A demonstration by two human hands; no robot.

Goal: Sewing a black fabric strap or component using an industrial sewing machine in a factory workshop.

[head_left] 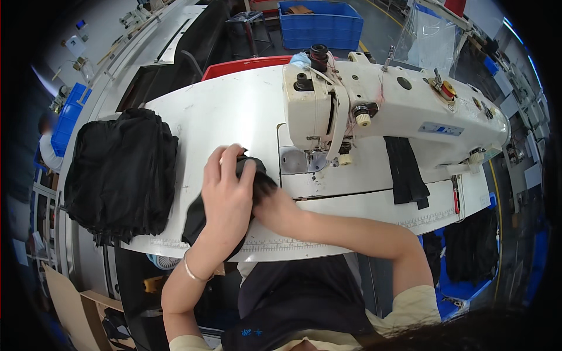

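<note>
A piece of black fabric [196,217] is bunched up on the white table, left of the sewing machine's needle area. My left hand [227,186] lies over it with the fingers bent round its upper part. From the right, my right hand [274,206] reaches into the same cloth; it is smeared by motion and its fingertips are lost in the dark folds. The white sewing machine [316,114] stands just right of both hands, its metal needle plate [301,161] near the cloth.
A tall stack of black fabric pieces [126,172] sits at the table's left. Black strips [405,169] lie under the machine arm. A red-handled tool [456,198] rests at the right edge. Behind the table are a red bin [249,65] and a blue crate [321,29].
</note>
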